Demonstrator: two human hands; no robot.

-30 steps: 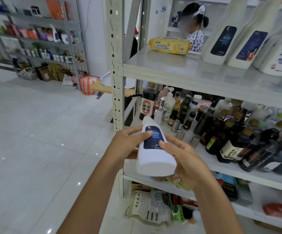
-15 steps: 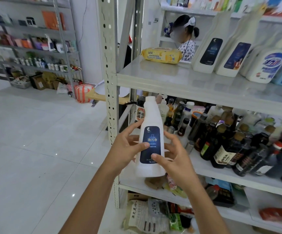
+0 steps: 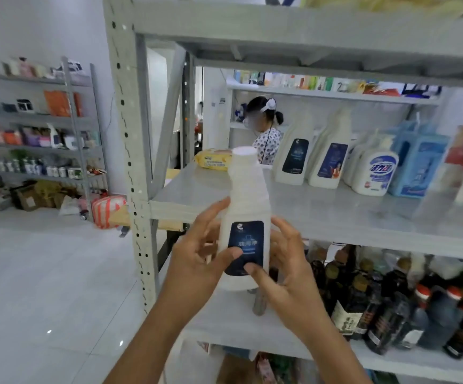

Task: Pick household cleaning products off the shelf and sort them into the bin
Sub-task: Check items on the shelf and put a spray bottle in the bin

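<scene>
The white bottle (image 3: 248, 200) is hanging upright in the air between both hands, just in front of the shelf (image 3: 335, 217) edge. The left grip (image 3: 197, 261) is grasping its left side, with the thumb pressing on the dark blue label (image 3: 248, 239) and the fingers reaching up along the bottle's shoulder. The right grip (image 3: 288, 273) is grasping the right side, its thumb lying on the label's lower edge and its fingers curling beside the body. The label is showing a small white crescent mark and white characters (too blurred to read). Behind, two similar bottles (image 3: 294, 156) with dark labels are standing on the shelf, beside a pump bottle (image 3: 374, 173) with blue lettering (also unreadable), blue packs (image 3: 415, 162) and a yellow packet (image 3: 215, 160). Dark glass bottles (image 3: 377, 300) are crowding the shelf below.
</scene>
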